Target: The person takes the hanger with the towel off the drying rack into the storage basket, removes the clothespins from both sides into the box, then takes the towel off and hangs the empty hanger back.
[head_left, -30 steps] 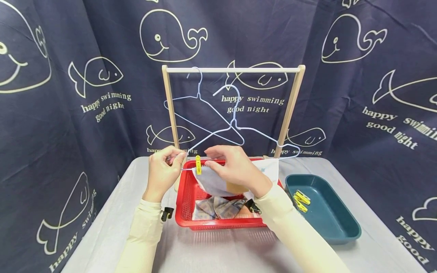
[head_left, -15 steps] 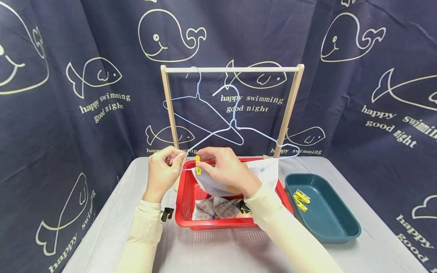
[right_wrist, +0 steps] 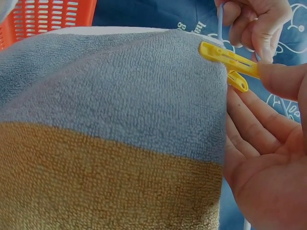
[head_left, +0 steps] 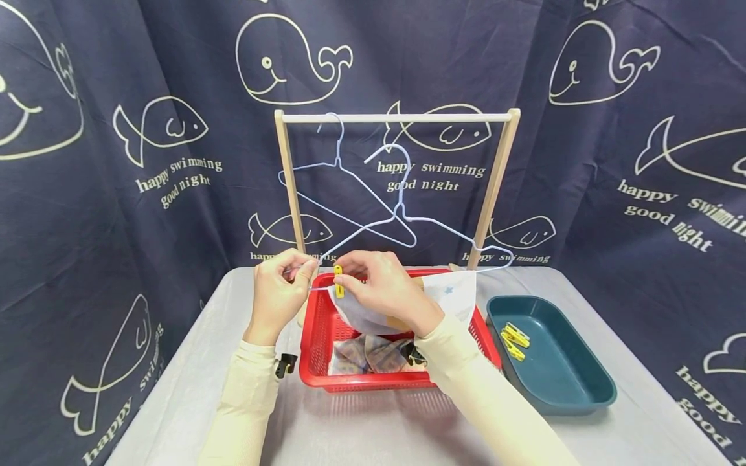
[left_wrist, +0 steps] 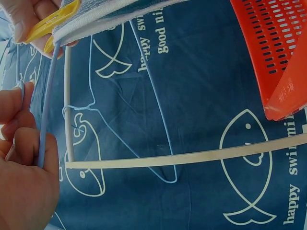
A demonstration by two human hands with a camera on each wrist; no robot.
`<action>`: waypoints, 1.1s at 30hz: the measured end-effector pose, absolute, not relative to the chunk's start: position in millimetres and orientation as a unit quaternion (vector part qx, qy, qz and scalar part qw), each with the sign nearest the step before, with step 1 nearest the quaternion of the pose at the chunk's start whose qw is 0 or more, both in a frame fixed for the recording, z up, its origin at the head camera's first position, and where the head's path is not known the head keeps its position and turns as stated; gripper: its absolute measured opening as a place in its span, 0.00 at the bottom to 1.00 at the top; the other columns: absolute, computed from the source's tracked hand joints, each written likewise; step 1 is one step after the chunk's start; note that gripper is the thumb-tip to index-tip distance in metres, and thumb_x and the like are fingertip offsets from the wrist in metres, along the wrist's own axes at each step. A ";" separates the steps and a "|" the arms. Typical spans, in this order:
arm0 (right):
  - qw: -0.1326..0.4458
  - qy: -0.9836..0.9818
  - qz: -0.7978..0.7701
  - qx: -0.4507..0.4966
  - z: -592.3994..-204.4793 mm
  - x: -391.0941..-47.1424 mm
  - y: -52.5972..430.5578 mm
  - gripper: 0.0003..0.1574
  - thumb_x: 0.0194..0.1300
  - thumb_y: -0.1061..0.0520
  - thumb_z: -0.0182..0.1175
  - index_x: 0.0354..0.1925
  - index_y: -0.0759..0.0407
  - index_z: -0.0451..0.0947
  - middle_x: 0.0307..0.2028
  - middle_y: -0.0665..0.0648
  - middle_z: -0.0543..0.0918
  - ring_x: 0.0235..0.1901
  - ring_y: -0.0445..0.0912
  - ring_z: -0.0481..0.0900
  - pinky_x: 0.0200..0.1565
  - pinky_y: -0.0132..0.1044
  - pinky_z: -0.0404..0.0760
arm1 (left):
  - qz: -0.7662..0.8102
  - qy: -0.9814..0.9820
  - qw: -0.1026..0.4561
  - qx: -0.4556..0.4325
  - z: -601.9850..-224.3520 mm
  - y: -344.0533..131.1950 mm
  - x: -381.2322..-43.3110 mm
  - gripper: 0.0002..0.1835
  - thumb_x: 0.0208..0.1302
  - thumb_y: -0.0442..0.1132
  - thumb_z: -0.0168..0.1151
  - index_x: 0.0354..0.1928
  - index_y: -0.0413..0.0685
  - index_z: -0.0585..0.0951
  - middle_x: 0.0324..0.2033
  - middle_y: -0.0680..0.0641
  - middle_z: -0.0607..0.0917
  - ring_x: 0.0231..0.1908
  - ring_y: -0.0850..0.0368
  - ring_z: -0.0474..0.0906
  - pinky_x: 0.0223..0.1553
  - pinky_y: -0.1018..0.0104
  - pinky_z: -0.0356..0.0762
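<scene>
My left hand grips the left end of a light-blue wire clothes hanger, held up over the red basket. A grey, ochre and white towel hangs over the hanger's lower bar. At the towel's upper left corner a yellow clothespin is clipped on. My right hand pinches that clothespin, the thumb on one handle and fingers behind the other. In the left wrist view, the clothespin sits on the towel edge just beyond the left hand.
Behind stands a wooden rack with a white rail; a second blue hanger hangs from it. Checked cloth lies in the red basket. To the right, a teal tray holds several yellow clothespins.
My right hand has moved left from over the towel and taken the clothespin between thumb and fingers. The left hand and the hanger have stayed put.
</scene>
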State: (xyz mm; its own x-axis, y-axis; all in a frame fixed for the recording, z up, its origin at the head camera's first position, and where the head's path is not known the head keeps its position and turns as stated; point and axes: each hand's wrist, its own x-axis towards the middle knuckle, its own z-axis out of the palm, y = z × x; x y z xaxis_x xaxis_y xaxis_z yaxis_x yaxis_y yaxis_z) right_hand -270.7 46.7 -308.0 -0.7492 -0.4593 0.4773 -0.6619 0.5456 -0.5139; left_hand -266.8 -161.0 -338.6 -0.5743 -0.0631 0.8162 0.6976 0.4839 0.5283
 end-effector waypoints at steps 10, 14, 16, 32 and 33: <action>0.159 -0.864 0.363 0.311 -312.3 -271.2 45.0 0.12 0.66 0.55 0.70 0.48 0.52 0.87 0.38 0.46 0.90 0.35 0.34 0.85 0.42 0.31 0.84 | -0.457 -0.760 0.408 -0.218 -338.7 -163.2 -267.8 0.05 0.62 0.30 0.71 0.31 0.48 0.89 0.17 0.55 0.73 0.20 0.60 0.66 0.22 0.72 0.62; 0.167 -0.858 0.371 0.313 -313.7 -271.3 44.8 0.10 0.66 0.56 0.70 0.46 0.51 0.87 0.37 0.45 0.89 0.34 0.34 0.84 0.41 0.31 0.84 | -0.457 -0.762 0.405 -0.215 -339.2 -163.3 -267.7 0.05 0.62 0.30 0.71 0.31 0.47 0.89 0.17 0.55 0.73 0.19 0.60 0.66 0.21 0.72 0.62; 0.173 -0.856 0.374 0.312 -314.7 -271.7 44.4 0.08 0.66 0.56 0.70 0.45 0.50 0.87 0.36 0.44 0.89 0.33 0.34 0.84 0.41 0.32 0.84 | -0.458 -0.762 0.404 -0.214 -339.6 -163.4 -267.7 0.05 0.62 0.30 0.71 0.31 0.47 0.89 0.17 0.55 0.73 0.19 0.60 0.66 0.21 0.72 0.62; 0.223 -0.837 0.418 0.275 -316.1 -272.3 39.3 0.09 0.64 0.61 0.71 0.32 0.45 0.86 0.27 0.38 0.85 0.27 0.38 0.78 0.33 0.36 0.79 | -0.462 -0.760 0.402 -0.216 -339.1 -163.6 -267.8 0.06 0.62 0.29 0.71 0.31 0.48 0.89 0.17 0.54 0.74 0.20 0.59 0.66 0.22 0.72 0.62; 0.224 -0.835 0.421 0.276 -315.8 -272.2 39.2 0.09 0.64 0.61 0.71 0.32 0.45 0.86 0.26 0.38 0.85 0.27 0.38 0.78 0.32 0.37 0.79 | -0.463 -0.760 0.402 -0.216 -339.2 -163.6 -267.7 0.06 0.62 0.29 0.71 0.31 0.48 0.89 0.17 0.54 0.73 0.20 0.59 0.66 0.22 0.72 0.61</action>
State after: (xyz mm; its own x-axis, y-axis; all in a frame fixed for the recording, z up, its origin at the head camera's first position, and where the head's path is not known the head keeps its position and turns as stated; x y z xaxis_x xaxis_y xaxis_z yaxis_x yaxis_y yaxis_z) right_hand -272.2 39.2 -315.8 -0.7476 -0.2713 0.6062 -0.6487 0.4940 -0.5789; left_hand -267.7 -163.6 -339.2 -0.5840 -0.0439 0.8106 0.6999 0.4785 0.5302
